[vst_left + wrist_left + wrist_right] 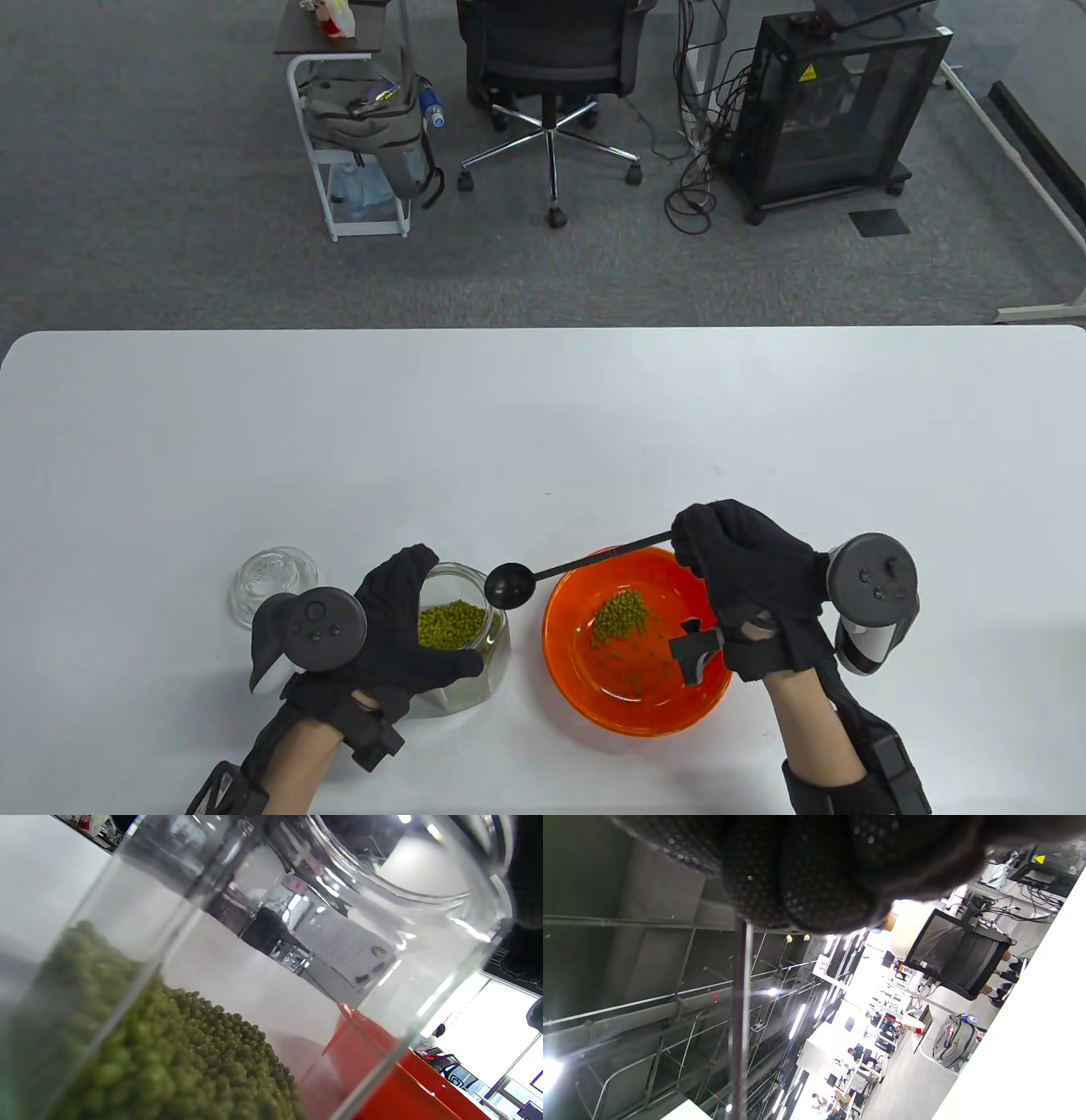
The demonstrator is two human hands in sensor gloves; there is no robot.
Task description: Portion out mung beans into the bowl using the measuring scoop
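A clear glass jar (475,632) of green mung beans (450,624) stands near the table's front edge, and my left hand (399,632) grips it from the left. The left wrist view looks through the jar wall (271,942) at the beans (178,1065). My right hand (747,569) holds the handle of a black measuring scoop (509,586); its cup hangs over the gap between the jar's mouth and the orange bowl (585,679). The scoop handle (739,1018) shows as a thin rod in the right wrist view. A small pile of beans (621,615) lies in the bowl.
The jar's glass lid (271,581) lies on the table left of the jar. The white table (543,424) stretches far beyond the bowl. An office chair (551,59), a cart with a backpack (365,119) and a black cabinet (831,110) stand on the carpet behind.
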